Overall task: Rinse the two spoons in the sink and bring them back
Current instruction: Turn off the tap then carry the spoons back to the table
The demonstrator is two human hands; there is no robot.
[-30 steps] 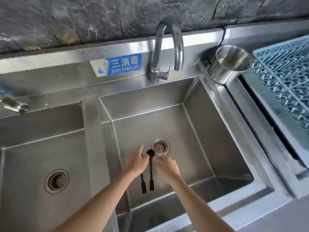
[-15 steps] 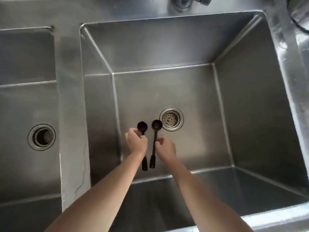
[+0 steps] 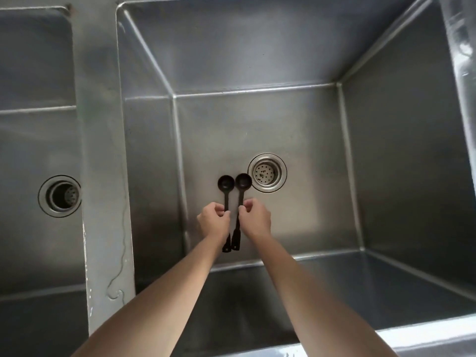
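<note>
Left hand (image 3: pixel 213 222) is curled w/ thumb and fingertips pinching the handle of the left spoon (image 3: pixel 226 188) about midway along its length; right hand (image 3: pixel 255 219) does the same to the right spoon (image 3: pixel 241 185), fingers bent in and clamped on the thin black shaft. Both spoons are black, small round bowls pointing away from the person, handles running back toward the wrists, the flat handle ends sticking out below the hands and nearly touching each other. The 2 spoons lie side by side, approx parallel, bowls just beside one another but apart. Can't tell whether they're resting on the basin floor or held just over it. Both forearms reach down from the lower edge of the view into the right basin (image 3: pixel 257 119), a deep stainless steel sink compartment w/ shiny welded seams at the corners. Right spoon's bowl sits just beside the round perforated drain strainer (image 3: pixel 267 172), to its left, overlapping the strainer's rim from this angle. No water stream visible on the spoons. Left of the basin is a steel divider (image 3: pixel 103 176) w/ a few water trails and droplets on it, and beyond that the left basin (image 3: pixel 33 140) w/ its own drain (image 3: pixel 59 195), which looks deeper and darker inside. A bright steel rim (image 3: pixel 425 341) runs along the near right corner.
</note>
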